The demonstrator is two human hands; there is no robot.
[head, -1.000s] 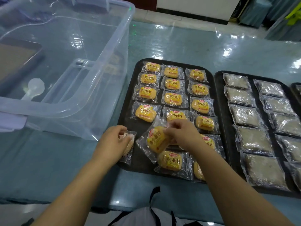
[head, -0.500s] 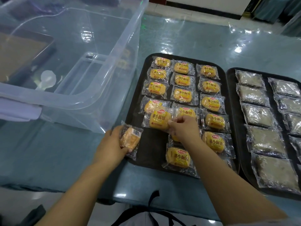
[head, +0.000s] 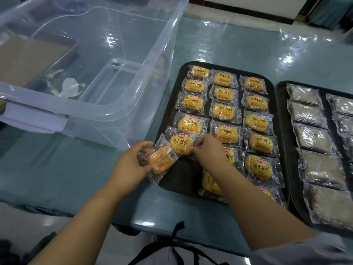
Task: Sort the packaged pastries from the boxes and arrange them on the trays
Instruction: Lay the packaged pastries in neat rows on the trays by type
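My left hand (head: 131,165) grips a slanted clear-wrapped yellow bun (head: 162,160) just left of the bare patch on the black tray (head: 183,180); my right hand (head: 208,152) pinches a red-labelled bun (head: 181,143) beside it.

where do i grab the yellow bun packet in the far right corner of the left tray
Probably pinch the clear flap at the right end of the yellow wrapped bun packet, coming from above right; neighbouring packets crowd its left and near edges.

Bare tray (head: 182,175) corner lies free; clear box (head: 147,79) crowds its left.
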